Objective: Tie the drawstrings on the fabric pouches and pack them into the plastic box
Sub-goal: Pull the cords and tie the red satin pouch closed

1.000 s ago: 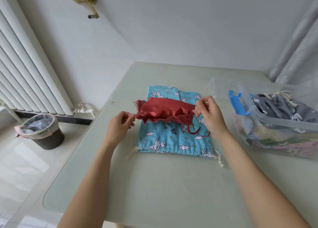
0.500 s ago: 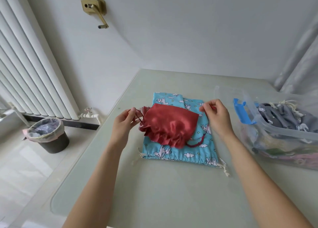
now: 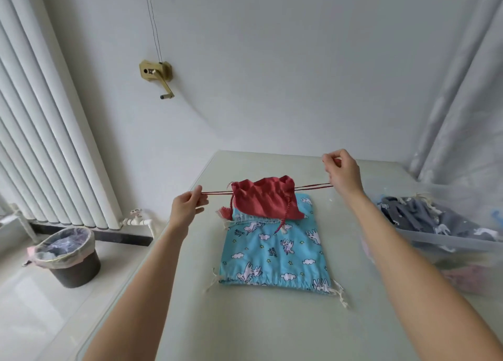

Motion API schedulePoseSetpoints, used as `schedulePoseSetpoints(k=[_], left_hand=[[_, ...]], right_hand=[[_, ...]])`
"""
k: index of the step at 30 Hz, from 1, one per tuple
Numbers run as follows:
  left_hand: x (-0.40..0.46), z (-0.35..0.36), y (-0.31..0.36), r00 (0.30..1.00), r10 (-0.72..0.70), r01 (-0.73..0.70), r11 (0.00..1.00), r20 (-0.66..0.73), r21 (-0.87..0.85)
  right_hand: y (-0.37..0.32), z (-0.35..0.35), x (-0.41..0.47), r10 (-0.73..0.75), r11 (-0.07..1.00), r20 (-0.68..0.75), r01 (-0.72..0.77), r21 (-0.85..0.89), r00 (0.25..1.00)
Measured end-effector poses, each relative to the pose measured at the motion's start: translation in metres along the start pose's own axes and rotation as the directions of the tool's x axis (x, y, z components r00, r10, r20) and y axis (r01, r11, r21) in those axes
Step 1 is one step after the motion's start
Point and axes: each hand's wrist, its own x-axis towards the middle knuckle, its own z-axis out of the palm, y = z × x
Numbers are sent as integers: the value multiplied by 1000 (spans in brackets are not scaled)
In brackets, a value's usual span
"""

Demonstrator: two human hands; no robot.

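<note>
**Red pouch drawn shut between two hands**

Head view: the left hand (image 3: pixel 187 211) and right hand (image 3: pixel 343 174) are held wide apart, each pinching a doubled red drawstring (image 3: pixel 217 193) pulled taut from the red satin pouch (image 3: pixel 262 200). Its mouth is gathered (a tassel (image 3: pixel 223 213) hangs at its left). It sits over the far end of a blue unicorn-print pouch (image 3: pixel 275 251) lying flat on the table (image 3: pixel 245 328). The plastic box (image 3: pixel 449 242), holding grey pouches (image 3: pixel 413 215), stands to the right.
</note>
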Motion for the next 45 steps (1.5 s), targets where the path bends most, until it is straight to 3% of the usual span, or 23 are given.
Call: schedulePoseSetpoints(k=[4,8,10,15,18,21,23,25,27,28,32,36,38,41,43,45], left_hand=[[9,-1,8,999,-26,25,999,-43,-27],[17,-9,18,988,-89,57,971,-127,-232],[20,-16,21,979,-116,62,952,-165,-300],[23,-28,29,968,-131,25,899,-214,-438],[18,-24,34,989,-87,13,856,-120,-516],[11,-9,46,999,-51,35,834,-14,-550],[6,1,53,1000,-6,13,930,21,-366],[6,4,52,994,112,-113,992,17,52],[6,2,46,968,249,-231,864,20,447],[4,0,44,955,296,-246,801,-4,545],[0,-6,36,912,397,-232,701,-99,674],[2,-15,31,901,412,-200,674,-136,711],[3,-17,29,909,396,-237,742,-126,628],[4,-17,27,973,194,-179,976,-128,122],[3,-16,26,994,39,-53,988,-98,-145],[1,-10,27,997,-74,61,916,-17,-398]], right_hand=[[5,-7,14,63,998,-103,-66,-22,993],[9,-11,14,2,939,-282,-99,-331,959],[9,-12,12,-47,875,-299,-105,-473,953],[7,-19,15,-104,832,-339,-106,-545,935],[5,-20,18,-59,889,-266,-71,-453,962],[-5,-15,15,-120,913,-104,69,-403,987],[-12,-14,9,-240,817,45,227,-531,970],[-15,-17,5,-351,617,212,396,-681,912],[-15,-24,3,-401,439,323,489,-754,857],[-14,-29,2,-407,381,351,506,-773,843],[-7,-51,2,-401,253,374,494,-832,836],[4,-74,1,-357,253,306,407,-878,882],[9,-83,1,-352,271,263,367,-890,898],[13,-95,3,-352,338,176,300,-892,919],[15,-98,4,-374,383,148,298,-874,916],[15,-96,3,-385,436,136,310,-845,913]])
